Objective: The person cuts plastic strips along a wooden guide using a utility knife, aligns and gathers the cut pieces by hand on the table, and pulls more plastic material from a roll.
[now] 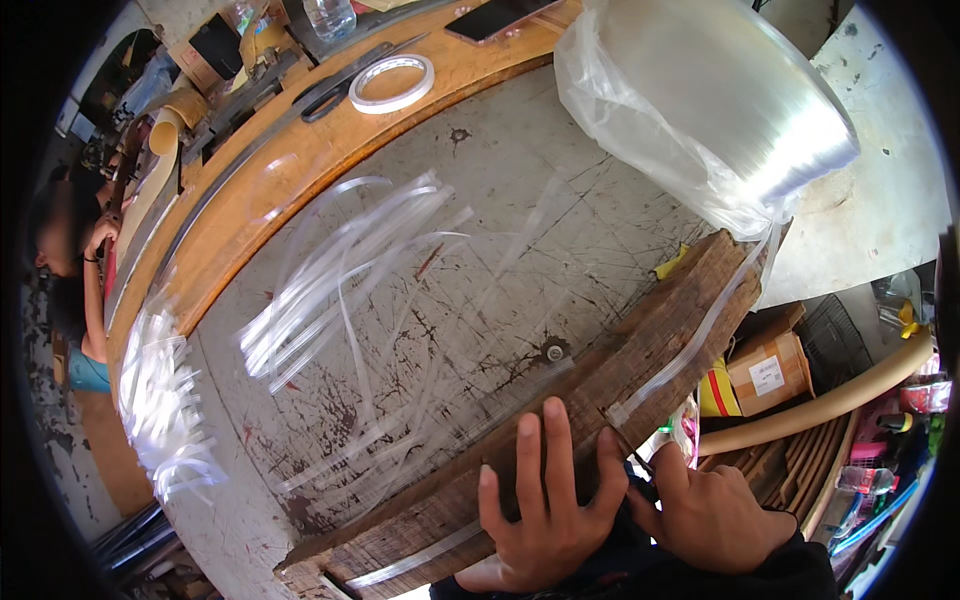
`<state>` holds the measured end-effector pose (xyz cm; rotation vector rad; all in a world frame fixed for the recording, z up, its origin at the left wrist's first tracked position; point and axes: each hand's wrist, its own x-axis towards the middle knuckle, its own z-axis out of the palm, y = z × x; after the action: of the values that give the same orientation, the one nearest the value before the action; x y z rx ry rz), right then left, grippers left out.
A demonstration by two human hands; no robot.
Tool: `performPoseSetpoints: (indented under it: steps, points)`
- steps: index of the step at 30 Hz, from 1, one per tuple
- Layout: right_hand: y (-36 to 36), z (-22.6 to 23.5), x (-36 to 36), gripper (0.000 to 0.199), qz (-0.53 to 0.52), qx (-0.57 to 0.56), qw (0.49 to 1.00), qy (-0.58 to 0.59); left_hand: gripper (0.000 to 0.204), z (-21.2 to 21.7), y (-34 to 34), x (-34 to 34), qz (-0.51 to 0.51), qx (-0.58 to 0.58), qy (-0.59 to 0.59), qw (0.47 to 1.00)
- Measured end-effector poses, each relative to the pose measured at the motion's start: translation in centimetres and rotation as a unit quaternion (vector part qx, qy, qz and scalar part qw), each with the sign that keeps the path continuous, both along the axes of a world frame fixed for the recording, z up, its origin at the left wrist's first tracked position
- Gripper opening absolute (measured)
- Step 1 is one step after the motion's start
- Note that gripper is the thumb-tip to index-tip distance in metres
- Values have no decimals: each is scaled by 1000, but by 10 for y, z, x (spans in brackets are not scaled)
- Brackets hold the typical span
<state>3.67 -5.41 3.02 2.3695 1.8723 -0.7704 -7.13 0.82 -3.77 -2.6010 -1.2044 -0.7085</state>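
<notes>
A rough wooden plank (640, 350) lies slantwise along the near edge of the grey worktop. My left hand (555, 515) rests on it palm down, fingers spread. Just to its right, my right hand (710, 515) is closed around a thin dark blade-like tool (632, 450), whose handle is hidden in the fist. The tool's tip meets the plank near the end of a clear plastic strip (700, 335). This strip runs up the plank toward a big roll of clear film (720, 110). Another clear strip (425, 558) lies on the plank left of my left hand.
Cut clear strips (345, 275) lie mid-worktop, with another pile (165, 400) at the left edge. A wooden rim (255, 190) holds a tape roll (427, 88), scissors (330, 90) and a phone (500, 15). Boxes (765, 372) stand lower right. Another person's arm (93, 300) shows far left.
</notes>
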Motion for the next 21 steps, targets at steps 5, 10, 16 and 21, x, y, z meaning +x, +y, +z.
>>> performPoseSetpoints:
  steps: [5,10,16,21]
  points:
    - [3,4,1,38,-9,-51,999,-13,24,6,5,9,-20,2,-24,1000]
    - [3,9,-2,38,-13,-67,998,-19,20,1,6,10,-13,47,-77,996]
    - [5,2,-3,39,62,-60,993,-78,19,-4,5,6,-54,74,-63,994]
    - [4,-4,1,33,-55,16,997,51,9,-1,-1,-3,-50,-10,-4,999]
